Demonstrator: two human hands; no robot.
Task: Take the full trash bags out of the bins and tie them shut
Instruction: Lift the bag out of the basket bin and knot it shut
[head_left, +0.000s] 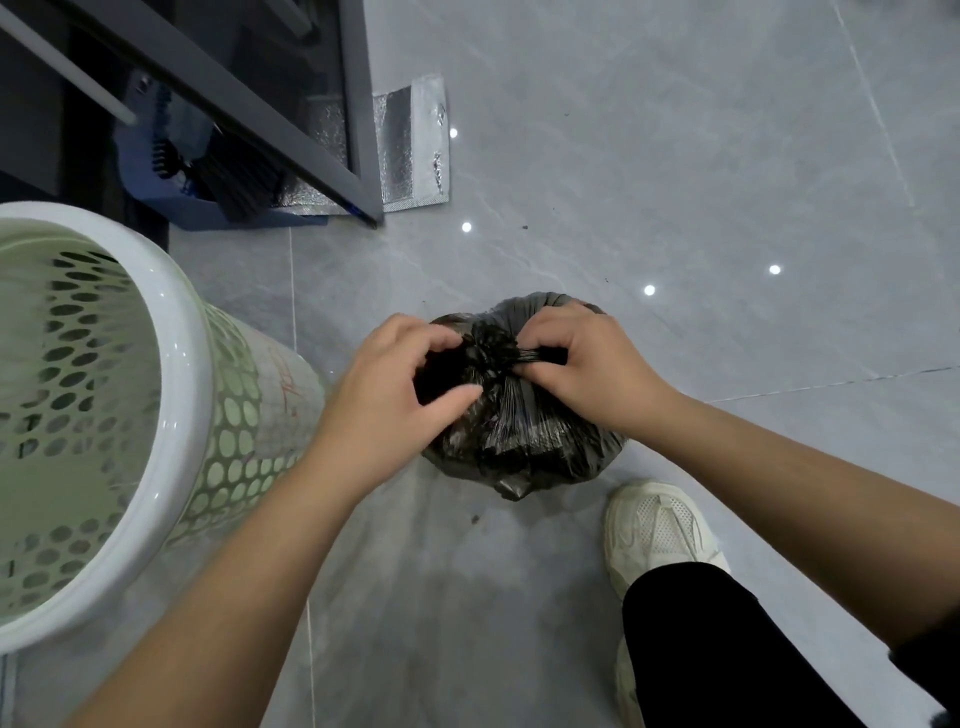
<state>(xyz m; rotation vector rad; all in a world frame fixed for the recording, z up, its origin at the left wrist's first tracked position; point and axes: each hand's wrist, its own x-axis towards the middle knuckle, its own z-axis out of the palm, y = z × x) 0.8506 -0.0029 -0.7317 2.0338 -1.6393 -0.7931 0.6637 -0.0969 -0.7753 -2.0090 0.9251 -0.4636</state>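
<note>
Already out of its bin, the black trash bag (519, 441) sits on the grey tiled floor (675, 182), just right of the white perforated bin (171, 374) and just ahead of a cream sneaker (660, 525). That bin now shows no liner inside — its walls and base look bare, so the removal step for this one appears finished.

Tying is what is in hand. The left hand (400, 384) is curled over the gathered neck of the bag, thumb and fingers pinching the bunched plastic on its side; the right hand (582, 358) grips a twisted strand on the other side, fingers clenched round it and drawing it outward. Between them the film is puckered into a tight rosette, which suggests a knot being formed or cinched — whether it is fully closed I cannot tell, since the fingers cover the crossing.

By my judgement this bag is nearly done: the knot needs a final pull and a check that it holds. No other bin or full bag shows here, so how many are left cannot be said.
</note>
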